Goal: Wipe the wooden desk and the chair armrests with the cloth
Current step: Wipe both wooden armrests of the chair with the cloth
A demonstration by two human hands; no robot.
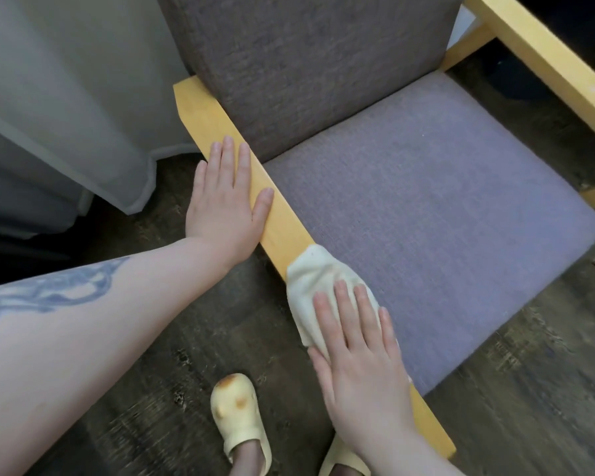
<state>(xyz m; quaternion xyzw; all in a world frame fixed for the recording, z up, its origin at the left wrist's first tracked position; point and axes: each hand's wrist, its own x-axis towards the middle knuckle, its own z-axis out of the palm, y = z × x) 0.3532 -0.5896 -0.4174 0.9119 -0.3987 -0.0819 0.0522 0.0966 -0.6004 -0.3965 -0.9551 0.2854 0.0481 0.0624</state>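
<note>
**Cloth pressed to chair's near armrest, both hands flat**

A dark wood-grain floor fills the lower part of the view, with a pale curtain hanging to it at the upper left. On the floor stands a chair with a light wooden frame, a grey-purple seat and a darker grey backrest. Nothing lies on the seat.

The near armrest runs diagonally from beside the backrest down toward the bottom right of the view. The far armrest crosses the upper right corner, well apart from both hands.

A bare forearm bearing a blue-grey tattoo reaches in from the left. Its left hand lies open and flat, palm down, on the upper stretch of the near armrest, fingers together and pointing toward the backrest, thumb along the armrest's inner edge. It holds nothing.

The right hand lies lower on the same armrest, also open and flat, fingers spread a little. It presses down on the cloth, a pale yellow rag draped over the armrest; the cloth shows beyond the fingertips and hangs off the outer edge. The fingers are not curled around it.

Between the two hands a bare stretch of armrest shows.

Below, a pale yellow shoe stands on the floor, and the edge of a second shoe shows under the right wrist.
</note>
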